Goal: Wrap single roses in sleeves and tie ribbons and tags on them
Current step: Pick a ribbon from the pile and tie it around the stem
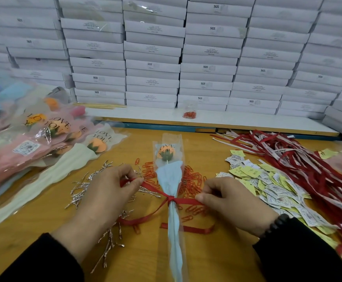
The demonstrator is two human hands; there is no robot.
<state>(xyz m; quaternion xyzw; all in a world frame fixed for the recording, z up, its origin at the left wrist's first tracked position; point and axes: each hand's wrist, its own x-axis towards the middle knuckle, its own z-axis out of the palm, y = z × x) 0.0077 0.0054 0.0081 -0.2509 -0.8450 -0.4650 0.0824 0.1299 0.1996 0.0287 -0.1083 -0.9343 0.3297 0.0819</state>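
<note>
A single orange rose (167,153) lies in a clear sleeve (172,176) with light blue paper, its stem pointing toward me on the wooden table (43,210). A red ribbon (156,191) is knotted around the sleeve's narrow neck. My left hand (107,192) pinches the ribbon's left loop, pulling it up and to the left. My right hand (233,202) pinches the right loop close to the knot. Two loose ribbon tails trail across the table below the knot.
Red paper clips (192,180) lie around the sleeve; silver twist ties (84,188) are scattered at left. Tags (268,184) and red ribbons (308,163) are piled at right. Wrapped roses (50,139) are stacked at left. White boxes (166,58) form a wall behind.
</note>
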